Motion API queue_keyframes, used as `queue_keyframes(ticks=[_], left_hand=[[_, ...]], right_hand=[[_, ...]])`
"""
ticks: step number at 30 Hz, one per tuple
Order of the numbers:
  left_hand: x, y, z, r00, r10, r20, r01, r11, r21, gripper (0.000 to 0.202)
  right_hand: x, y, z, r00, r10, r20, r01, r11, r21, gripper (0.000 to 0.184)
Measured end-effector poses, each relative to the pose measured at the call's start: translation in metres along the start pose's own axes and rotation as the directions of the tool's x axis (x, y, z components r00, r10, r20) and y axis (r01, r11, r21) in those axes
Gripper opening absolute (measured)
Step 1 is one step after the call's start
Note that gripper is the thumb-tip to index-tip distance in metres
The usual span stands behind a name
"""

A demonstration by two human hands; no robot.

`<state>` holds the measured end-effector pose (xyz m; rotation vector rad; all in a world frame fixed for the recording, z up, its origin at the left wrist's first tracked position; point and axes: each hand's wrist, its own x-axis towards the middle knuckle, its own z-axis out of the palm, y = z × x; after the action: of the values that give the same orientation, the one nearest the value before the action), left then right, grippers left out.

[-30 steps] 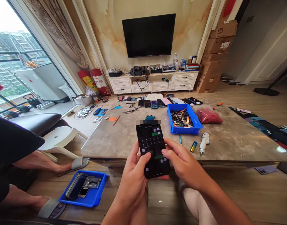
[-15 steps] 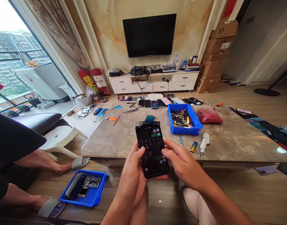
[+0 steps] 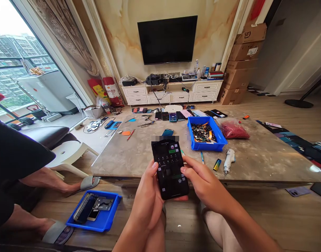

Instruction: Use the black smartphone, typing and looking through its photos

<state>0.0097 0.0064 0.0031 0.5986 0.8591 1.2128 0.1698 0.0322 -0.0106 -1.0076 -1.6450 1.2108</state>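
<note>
A black smartphone (image 3: 171,175) with a dark chat-like screen is held upright in front of me, at the table's near edge. My left hand (image 3: 150,189) wraps its left side, thumb lying along the edge of the screen. Around the lower right side closes my right hand (image 3: 202,180), its thumb on the screen's edge; some fingers are hidden behind the phone. Just beyond the phone, a blue-green phone panel (image 3: 168,132) lies on the table. Right of my hands are a white electric screwdriver (image 3: 229,161) and a shiny battery-like cylinder (image 3: 217,164).
A blue bin (image 3: 206,145) of small electronic parts and a red bag (image 3: 235,129) stand on the stone-topped table (image 3: 265,157). On the floor at left is a blue tray (image 3: 108,218) with phone parts, beside another person's sandalled foot (image 3: 57,231). A white stool (image 3: 63,154) stands behind.
My left thumb has drawn back a little from the screen toward the phone's left edge. The other person's leg at left has shifted slightly. The phone stays in place.
</note>
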Motion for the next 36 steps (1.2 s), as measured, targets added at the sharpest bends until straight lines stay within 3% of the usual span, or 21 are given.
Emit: queue_keyframes(ticks=[8,11,16,23,30,36], left_hand=[[-0.0034,0.0018,-0.0039,0.993,0.001,0.114,0.007,0.997,-0.073,0.049],[-0.0051,0.0035,-0.0047,0.983,-0.026,0.179,0.049,0.991,-0.126,0.057],[-0.0059,0.0051,-0.009,0.957,-0.061,0.282,0.114,0.978,-0.174,0.067],[-0.0064,0.0038,-0.0072,0.983,0.009,0.185,0.016,0.991,-0.134,0.068],[-0.0089,0.006,-0.0046,0.987,0.031,0.156,-0.013,0.994,-0.112,0.077],[-0.009,0.0025,-0.0003,0.985,0.073,0.156,-0.07,0.997,-0.027,0.079]], right_hand=[[0.0016,-0.0024,0.0022,0.995,0.069,-0.065,-0.068,0.997,0.026,0.029],[0.0027,-0.0048,0.0018,0.986,0.121,-0.115,-0.113,0.991,0.074,0.028],[0.0022,-0.0059,-0.0024,0.992,0.099,-0.076,-0.086,0.984,0.153,0.025],[0.0,-0.0071,-0.0012,0.994,0.045,0.102,-0.078,0.934,0.349,0.041],[-0.005,-0.006,-0.0034,0.991,0.057,0.12,-0.083,0.97,0.23,0.056],[-0.004,-0.0064,-0.0036,0.993,0.011,0.12,-0.047,0.952,0.304,0.052]])
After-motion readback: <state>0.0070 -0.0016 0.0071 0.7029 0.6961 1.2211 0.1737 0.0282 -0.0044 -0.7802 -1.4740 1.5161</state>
